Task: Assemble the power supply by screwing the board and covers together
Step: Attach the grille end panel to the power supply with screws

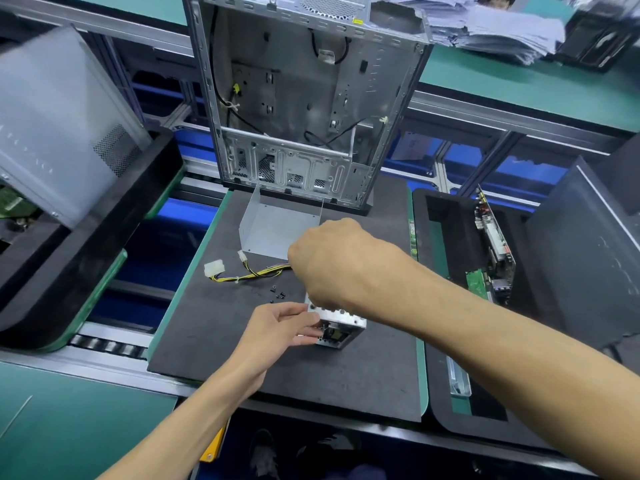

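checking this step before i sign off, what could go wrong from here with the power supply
1. Loose screws lie scattered on the mat beside the left hand; a sweep of the hands might knock them away.
2. The cable bundle trails toward the right hand and could get pinched under a cover.
3. The power supply is steadied only at one end, so it might shift.

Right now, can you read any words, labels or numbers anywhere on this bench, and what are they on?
No text is legible.
Yellow sticker on the computer case: too small.
Green strip label at the black mat's right edge: blurred.
Circuit boards at right: markings unreadable.
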The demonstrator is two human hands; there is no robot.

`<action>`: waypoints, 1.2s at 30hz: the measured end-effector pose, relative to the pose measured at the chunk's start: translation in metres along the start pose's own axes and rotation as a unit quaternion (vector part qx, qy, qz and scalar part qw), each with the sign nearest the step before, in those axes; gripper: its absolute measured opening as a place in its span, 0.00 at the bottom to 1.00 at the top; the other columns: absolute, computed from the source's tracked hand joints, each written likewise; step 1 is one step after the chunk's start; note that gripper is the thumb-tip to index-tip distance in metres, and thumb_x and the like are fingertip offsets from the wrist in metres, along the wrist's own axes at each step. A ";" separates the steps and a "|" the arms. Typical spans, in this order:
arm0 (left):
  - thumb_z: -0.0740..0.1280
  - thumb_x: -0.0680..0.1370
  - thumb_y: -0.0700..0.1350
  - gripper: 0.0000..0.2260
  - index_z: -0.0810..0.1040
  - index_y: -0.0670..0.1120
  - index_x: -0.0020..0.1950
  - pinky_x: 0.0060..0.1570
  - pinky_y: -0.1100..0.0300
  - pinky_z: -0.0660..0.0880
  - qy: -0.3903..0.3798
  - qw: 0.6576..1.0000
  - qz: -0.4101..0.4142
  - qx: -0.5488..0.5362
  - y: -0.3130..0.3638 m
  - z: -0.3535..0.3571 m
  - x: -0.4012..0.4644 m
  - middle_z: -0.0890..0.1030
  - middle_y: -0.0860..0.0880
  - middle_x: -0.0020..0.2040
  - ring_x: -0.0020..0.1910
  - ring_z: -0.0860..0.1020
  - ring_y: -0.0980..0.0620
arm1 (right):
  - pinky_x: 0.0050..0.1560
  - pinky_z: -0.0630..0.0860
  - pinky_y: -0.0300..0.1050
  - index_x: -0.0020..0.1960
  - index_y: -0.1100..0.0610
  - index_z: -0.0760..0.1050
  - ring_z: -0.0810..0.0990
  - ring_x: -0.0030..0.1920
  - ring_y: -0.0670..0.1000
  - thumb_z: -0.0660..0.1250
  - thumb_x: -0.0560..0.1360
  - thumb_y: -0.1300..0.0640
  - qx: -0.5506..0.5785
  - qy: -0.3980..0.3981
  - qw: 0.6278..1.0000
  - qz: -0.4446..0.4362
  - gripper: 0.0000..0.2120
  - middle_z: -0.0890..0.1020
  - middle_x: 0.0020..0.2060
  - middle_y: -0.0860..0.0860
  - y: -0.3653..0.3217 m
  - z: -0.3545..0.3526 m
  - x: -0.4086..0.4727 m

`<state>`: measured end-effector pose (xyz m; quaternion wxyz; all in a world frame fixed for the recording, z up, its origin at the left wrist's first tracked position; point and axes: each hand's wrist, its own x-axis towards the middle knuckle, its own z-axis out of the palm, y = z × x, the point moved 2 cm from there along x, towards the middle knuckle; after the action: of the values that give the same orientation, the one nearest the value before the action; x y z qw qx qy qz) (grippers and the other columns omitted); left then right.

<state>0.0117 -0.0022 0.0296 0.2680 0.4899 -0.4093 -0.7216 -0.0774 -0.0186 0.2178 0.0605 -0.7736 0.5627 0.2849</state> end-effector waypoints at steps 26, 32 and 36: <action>0.69 0.79 0.40 0.06 0.85 0.39 0.50 0.47 0.60 0.83 -0.002 1.000 0.015 0.021 -0.002 -0.003 -0.003 0.87 0.40 0.47 0.48 0.86 0.44 | 0.28 0.57 0.42 0.34 0.54 0.61 0.64 0.31 0.49 0.63 0.79 0.61 -0.007 0.042 0.999 -0.027 0.18 0.66 0.33 0.49 -0.004 0.011 0.001; 0.72 0.77 0.41 0.05 0.84 0.40 0.50 0.45 0.60 0.83 0.019 1.000 0.000 0.002 -0.002 -0.005 -0.005 0.87 0.40 0.46 0.46 0.86 0.45 | 0.26 0.70 0.39 0.30 0.56 0.73 0.76 0.28 0.44 0.65 0.76 0.62 0.034 -0.062 0.997 -0.002 0.15 0.73 0.15 0.45 0.002 0.008 0.014; 0.74 0.77 0.41 0.08 0.83 0.40 0.54 0.47 0.57 0.83 0.009 1.000 0.001 0.008 0.001 -0.002 -0.003 0.87 0.43 0.45 0.47 0.86 0.46 | 0.37 0.77 0.44 0.31 0.56 0.74 0.78 0.32 0.47 0.68 0.77 0.57 0.061 -0.072 0.995 0.029 0.16 0.76 0.19 0.46 0.024 0.006 0.012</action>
<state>0.0145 -0.0007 0.0317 0.2679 0.4980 -0.4132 -0.7138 -0.0987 -0.0343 0.2118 0.1392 -0.7294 0.5954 0.3068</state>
